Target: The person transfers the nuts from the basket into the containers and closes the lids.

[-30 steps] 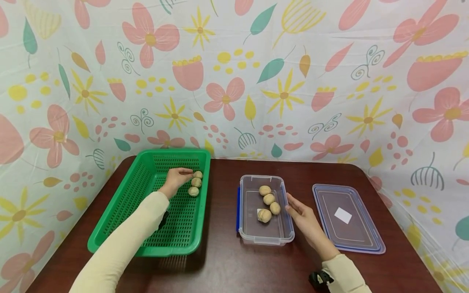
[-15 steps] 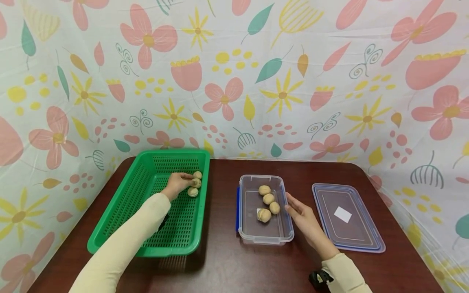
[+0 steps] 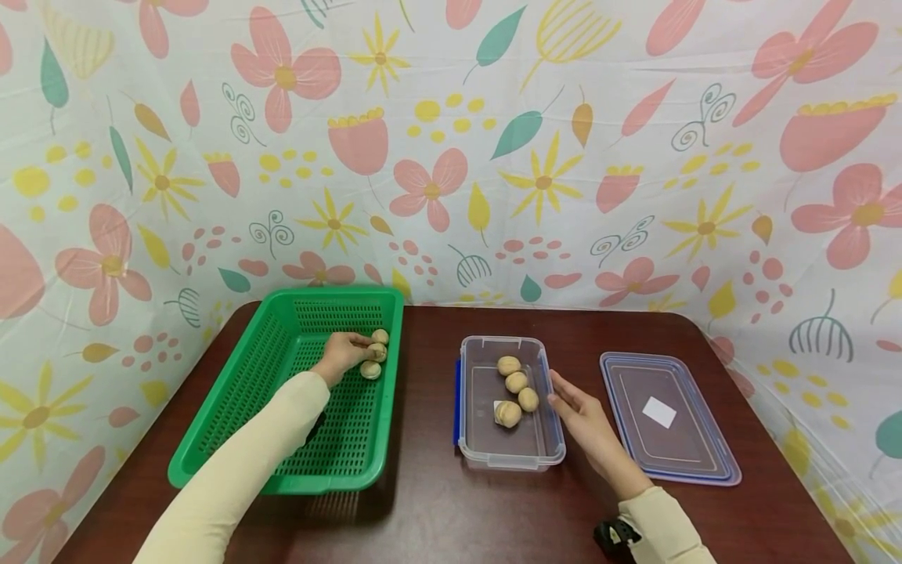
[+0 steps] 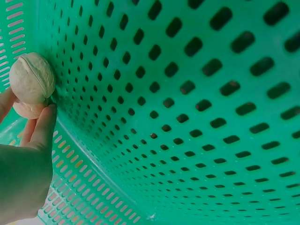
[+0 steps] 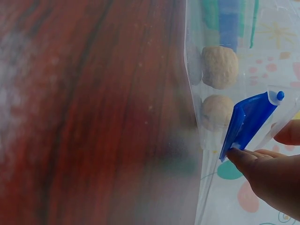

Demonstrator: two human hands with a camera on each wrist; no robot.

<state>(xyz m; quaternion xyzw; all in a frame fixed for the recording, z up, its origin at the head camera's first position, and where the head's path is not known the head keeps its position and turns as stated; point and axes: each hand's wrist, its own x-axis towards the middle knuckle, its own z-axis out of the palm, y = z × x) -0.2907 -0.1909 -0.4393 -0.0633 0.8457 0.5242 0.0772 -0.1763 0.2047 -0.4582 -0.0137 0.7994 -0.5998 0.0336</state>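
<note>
Inside the green basket (image 3: 391, 423), my left hand (image 3: 342, 354) pinches a walnut (image 4: 33, 77) between thumb and fingers. It is the middle one of a row along the right wall, between a farther walnut (image 3: 380, 336) and a nearer walnut (image 3: 370, 370). Another walnut (image 4: 29, 110) shows just beyond the pinched one in the left wrist view. My right hand (image 3: 588, 423) touches the right side of a clear plastic box (image 3: 486, 450) with its fingers extended; a fingertip meets the blue latch (image 5: 251, 119). Several walnuts (image 3: 517, 382) lie in the box.
A clear lid with a blue seal (image 3: 694, 450) and a white label lies on the dark wooden table (image 3: 430, 517), right of the box. Behind the table hangs a flower-patterned cloth (image 3: 451, 180). Part of a dark object beneath the left sleeve is hidden.
My left hand has shifted slightly toward me, from the farthest walnut to the middle one, and its fingers have come around it. My right hand stays at the box.
</note>
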